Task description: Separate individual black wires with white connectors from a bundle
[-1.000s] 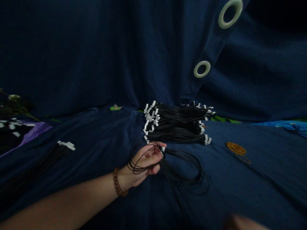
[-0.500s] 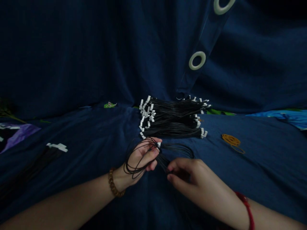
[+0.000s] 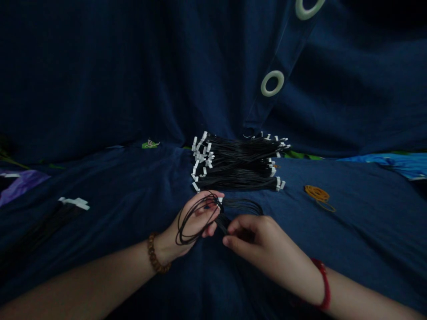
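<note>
A bundle of thin black cables (image 3: pixel 242 204) with a white connector is between my hands, above the blue cloth. My left hand (image 3: pixel 200 218), with a beaded bracelet at the wrist, is closed around the bundle near that white end; cable loops hang over the back of it. My right hand (image 3: pixel 251 235), wearing a red band, pinches the strands just to the right of my left fingers. Part of the bundle is hidden behind my right hand. Just beyond lies a stack of black cable bundles (image 3: pixel 240 160) with white connectors at both ends.
Orange rubber bands (image 3: pixel 316 193) lie to the right on the blue cloth (image 3: pixel 350 240). At the left rest more black cables with white connectors (image 3: pixel 76 203) and a purple item (image 3: pixel 26 184). A dark blue curtain (image 3: pixel 116 75) with pale rings (image 3: pixel 272 83) hangs behind.
My right hand has moved left along the strands, closer to my left hand. The loops over my left hand have shifted slightly. The whole view has moved a little.
</note>
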`<state>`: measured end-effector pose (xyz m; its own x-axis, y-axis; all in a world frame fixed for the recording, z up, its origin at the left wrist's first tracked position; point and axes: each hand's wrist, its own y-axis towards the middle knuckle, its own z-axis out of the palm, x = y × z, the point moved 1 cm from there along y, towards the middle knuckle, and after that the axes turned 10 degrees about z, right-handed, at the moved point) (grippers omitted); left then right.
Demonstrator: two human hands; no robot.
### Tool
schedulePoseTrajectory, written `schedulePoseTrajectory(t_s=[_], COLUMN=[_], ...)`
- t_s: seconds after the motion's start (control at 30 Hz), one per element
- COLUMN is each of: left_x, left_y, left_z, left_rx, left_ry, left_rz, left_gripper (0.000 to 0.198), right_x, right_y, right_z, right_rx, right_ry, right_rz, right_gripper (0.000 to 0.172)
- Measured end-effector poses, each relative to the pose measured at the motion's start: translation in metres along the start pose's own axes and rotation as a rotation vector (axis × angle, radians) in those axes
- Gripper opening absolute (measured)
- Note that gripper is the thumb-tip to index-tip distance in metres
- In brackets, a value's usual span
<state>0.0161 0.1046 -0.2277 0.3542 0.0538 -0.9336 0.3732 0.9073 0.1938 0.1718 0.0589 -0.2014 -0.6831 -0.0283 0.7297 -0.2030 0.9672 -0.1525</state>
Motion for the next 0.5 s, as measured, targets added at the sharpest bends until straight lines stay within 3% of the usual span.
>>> schedulePoseTrajectory(t_s=[0.37,0.5], left_x=[0.0,0.002], left_y=[0.0,0.001], left_z=[0.001,0.0], left_rx=[-0.022,0.031], left_ry=[0.022,0.043], left_rz=[-0.05,-0.024], left_gripper=[0.029,0.026], right_x=[0.0,0.004], right_y=[0.003,0.0], right_z=[-0.009,-0.014], right_rx=[-0.048,-0.071], right_ry=[-0.084,-0.16], right_rz=[-0.042,-0.057], right_gripper=[0.016,0.018])
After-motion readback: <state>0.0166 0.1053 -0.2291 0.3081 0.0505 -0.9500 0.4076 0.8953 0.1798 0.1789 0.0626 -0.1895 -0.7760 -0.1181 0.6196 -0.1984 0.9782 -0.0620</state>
